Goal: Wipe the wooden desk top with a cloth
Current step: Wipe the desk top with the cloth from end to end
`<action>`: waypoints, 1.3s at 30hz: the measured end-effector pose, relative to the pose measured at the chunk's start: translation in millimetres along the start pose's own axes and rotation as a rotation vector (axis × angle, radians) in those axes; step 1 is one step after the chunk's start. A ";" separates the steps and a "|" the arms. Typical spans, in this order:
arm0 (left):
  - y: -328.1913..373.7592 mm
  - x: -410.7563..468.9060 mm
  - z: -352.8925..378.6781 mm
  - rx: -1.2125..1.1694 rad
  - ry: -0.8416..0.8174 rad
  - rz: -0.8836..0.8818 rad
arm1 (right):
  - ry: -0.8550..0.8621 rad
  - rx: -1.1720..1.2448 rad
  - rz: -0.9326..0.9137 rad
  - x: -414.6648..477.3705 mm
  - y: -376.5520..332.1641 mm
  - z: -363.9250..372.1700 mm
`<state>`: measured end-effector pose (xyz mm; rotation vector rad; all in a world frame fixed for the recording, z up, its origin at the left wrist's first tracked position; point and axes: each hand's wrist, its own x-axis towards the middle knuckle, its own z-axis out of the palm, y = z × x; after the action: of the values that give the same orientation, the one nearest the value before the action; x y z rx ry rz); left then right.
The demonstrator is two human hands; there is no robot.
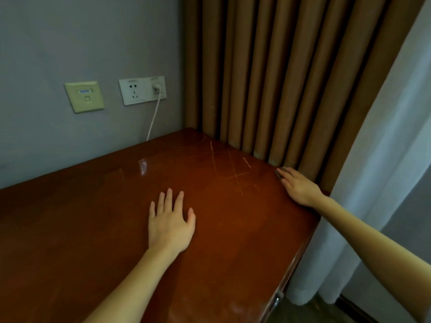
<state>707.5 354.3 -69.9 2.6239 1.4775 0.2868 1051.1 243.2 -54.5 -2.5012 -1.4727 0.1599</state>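
A small dark cloth (278, 174) was mostly hidden, maybe, under the flat right hand (299, 186). The left hand (170, 223) lay open and empty on the red-brown wooden desk top (93, 229).

**A furnished bedroom or hotel-style room**

A domestic or guest room is suggested. A glossy, scratched wooden desk (116, 217) is set into a corner against a grey painted wall (70, 43). Pleated brown curtains (279, 78) and a white sheer curtain (373, 183) are hung alongside. A double wall socket (142, 90) with a white cable (154, 117) plugged in and a data port plate (84, 96) are mounted above.
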 end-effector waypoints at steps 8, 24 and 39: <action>0.7 -1.3 -0.1 -0.010 0.006 0.001 | 0.032 -0.065 0.058 40.1 -66.1 14.8; -1.8 -1.2 -0.1 -0.012 -0.001 0.016 | -0.045 -0.077 -0.228 -44.6 -49.1 11.5; 1.0 -1.5 -3.4 -0.017 -0.004 -0.003 | -0.011 -0.132 -0.368 -2.3 -186.0 51.0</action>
<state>706.8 352.5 -66.6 2.6067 1.4711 0.2920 881.6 335.3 -56.4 -2.2725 -1.9731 0.0119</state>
